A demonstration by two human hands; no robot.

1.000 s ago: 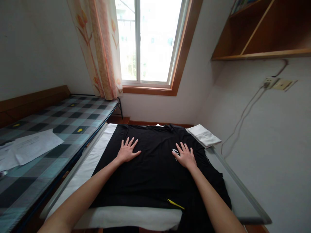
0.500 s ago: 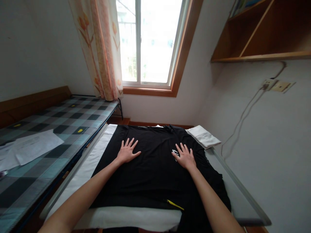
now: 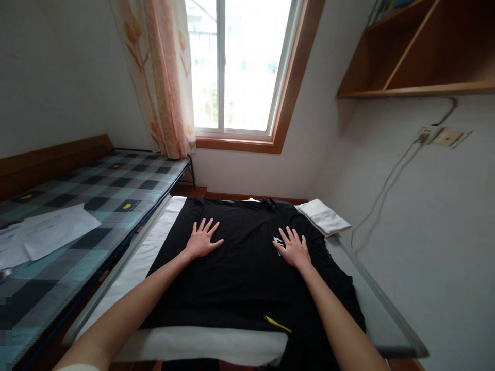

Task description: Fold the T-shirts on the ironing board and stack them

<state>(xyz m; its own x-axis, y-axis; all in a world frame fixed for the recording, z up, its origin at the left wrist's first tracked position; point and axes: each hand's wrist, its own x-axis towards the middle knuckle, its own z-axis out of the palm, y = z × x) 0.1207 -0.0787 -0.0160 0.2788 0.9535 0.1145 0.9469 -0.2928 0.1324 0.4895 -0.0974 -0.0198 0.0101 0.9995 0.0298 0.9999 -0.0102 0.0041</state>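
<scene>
Black garment (image 3: pixel 235 278) under both hands (image 3: pixel 203 241)

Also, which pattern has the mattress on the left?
Mattress: checked, in black, grey and pale blue-green; best in the head view.

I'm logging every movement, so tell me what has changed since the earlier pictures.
Nothing visibly moved; nothing was taken hold of or let go. The left hand and right hand stay spread on the black cloth; the folded white cloth lies as before.
</scene>
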